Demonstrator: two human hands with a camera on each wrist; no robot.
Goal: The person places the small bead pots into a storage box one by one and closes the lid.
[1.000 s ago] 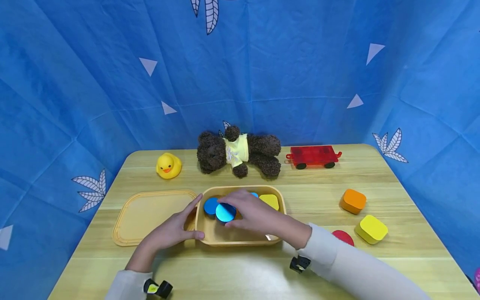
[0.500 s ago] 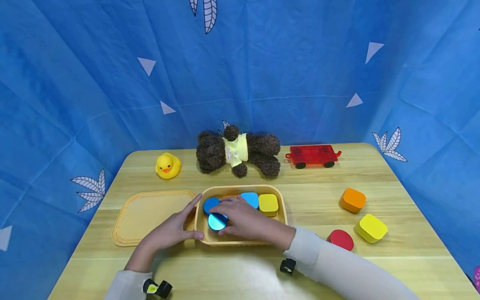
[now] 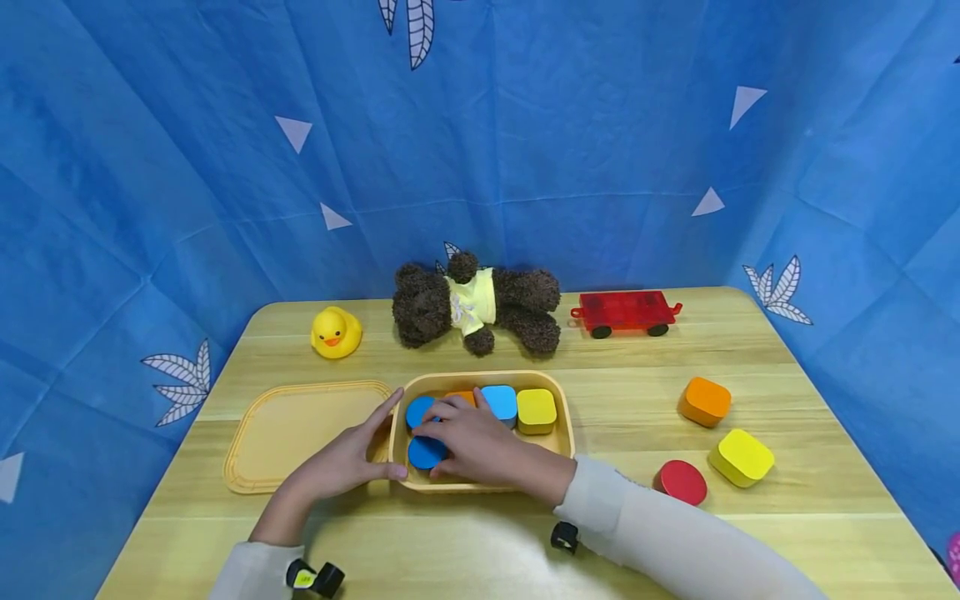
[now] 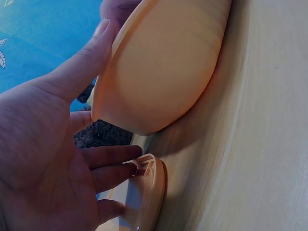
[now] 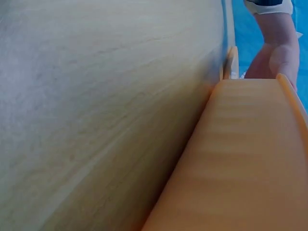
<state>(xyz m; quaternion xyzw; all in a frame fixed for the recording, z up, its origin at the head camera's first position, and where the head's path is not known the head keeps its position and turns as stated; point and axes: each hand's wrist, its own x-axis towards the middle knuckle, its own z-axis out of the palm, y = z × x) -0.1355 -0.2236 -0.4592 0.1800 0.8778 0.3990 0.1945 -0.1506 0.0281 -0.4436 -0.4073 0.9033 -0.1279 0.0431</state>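
A tan plastic box (image 3: 566, 417) stands on the table, with its wall (image 4: 163, 67) close in the left wrist view. My left hand (image 3: 341, 462) holds the box's left end between thumb and forefinger; its other fingers are loosely spread. Inside the box, my right hand (image 3: 480, 446) grips a dark blue round block (image 3: 427, 452) at the near left corner. Behind that block sits another blue round block (image 3: 422, 410). An orange block (image 3: 459, 396), partly covered by the hand, a light blue block (image 3: 500, 402) and a yellow block (image 3: 536, 410) line the far side.
Left of the box lies a tan lid (image 3: 300, 433). A red round block (image 3: 681, 482), a yellow block (image 3: 742, 458) and an orange block (image 3: 705, 402) are at right. Along the back are a rubber duck (image 3: 336, 332), a teddy bear (image 3: 423, 308) and a red toy wagon (image 3: 626, 312).
My right hand has moved left and toward me with the blue round block, lowering it into the box's near left corner. My left hand has stayed on the box.
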